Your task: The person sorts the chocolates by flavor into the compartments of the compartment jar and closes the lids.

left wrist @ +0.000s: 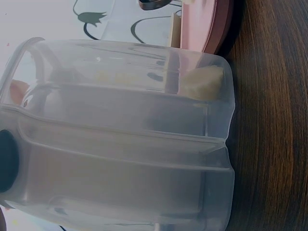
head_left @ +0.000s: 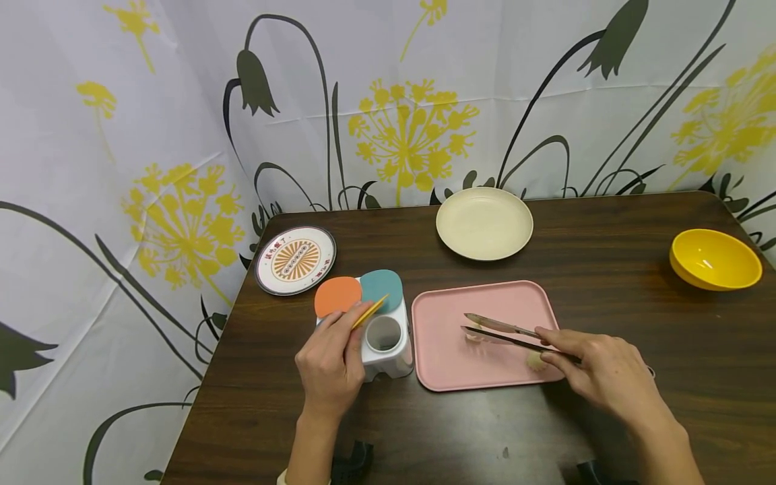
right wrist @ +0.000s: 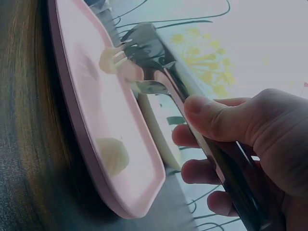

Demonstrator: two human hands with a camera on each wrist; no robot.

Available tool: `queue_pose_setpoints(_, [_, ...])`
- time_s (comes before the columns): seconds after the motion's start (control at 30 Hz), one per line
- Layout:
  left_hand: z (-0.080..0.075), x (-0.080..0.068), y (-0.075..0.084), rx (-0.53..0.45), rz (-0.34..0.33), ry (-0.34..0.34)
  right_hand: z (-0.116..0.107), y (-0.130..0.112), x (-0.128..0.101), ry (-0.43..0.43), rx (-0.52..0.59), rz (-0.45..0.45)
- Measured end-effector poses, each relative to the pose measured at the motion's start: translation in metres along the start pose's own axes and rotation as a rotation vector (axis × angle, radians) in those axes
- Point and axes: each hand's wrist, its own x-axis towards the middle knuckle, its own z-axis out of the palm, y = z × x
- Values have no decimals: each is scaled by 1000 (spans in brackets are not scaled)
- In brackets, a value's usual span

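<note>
My left hand [head_left: 332,364] pinches a yellow lid [head_left: 371,312], which stands tilted up over an uncovered round compartment of a seasoning box [head_left: 394,364]. An orange lid [head_left: 337,295] and a teal lid [head_left: 383,288] cover other compartments. From the left wrist, the box [left wrist: 120,120] appears translucent. Metal tongs [head_left: 515,335] are gripped in my right hand [head_left: 612,374], and their tips reach over a pink tray [head_left: 436,337]. One pale chunk [right wrist: 109,60] is right at the pronged tip of the tongs. A second pale chunk [right wrist: 113,156] lies on the tray nearer the hand.
A cream plate [head_left: 485,223] stands behind the tray. At the far left is a patterned plate [head_left: 296,261], and a yellow bowl [head_left: 715,259] sits at the far right. A flowered curtain [head_left: 388,101] hangs behind the dark wooden table [head_left: 254,404].
</note>
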Motion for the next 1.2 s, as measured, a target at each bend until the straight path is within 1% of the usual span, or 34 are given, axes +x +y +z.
queue_pose_setpoints(0.13, [0,0,0,-4,7,6,2,1,-1,-18,6,3])
queue_pose_setpoints(0.3, [0,0,1,-9,15,15,2,1,-1,-16,9,-6])
queue_pose_setpoints(0.4, [0,0,1,-11,17,15,1,0,-1,-11,9,-7])
queue_pose_setpoints(0.5, [0,1,1,-11,13,12,-1,-2,-1,16,12,-21])
queue_pose_setpoints(0.57, [0,1,1,-11,10,10,-4,-3,0,47,22,-41])
queue_pose_setpoints(0.73, [0,0,0,-9,3,3,-11,-7,5,139,59,-134])
queue_pose_setpoints(0.9, [0,0,0,-6,2,-2,-18,-18,13,217,70,-208])
queue_pose_setpoints(1.03, [0,0,0,-4,6,2,-27,-30,22,237,75,-247])
queue_pose_setpoints(1.2, [-1,0,-1,-5,4,-4,-36,-46,35,247,120,-302])
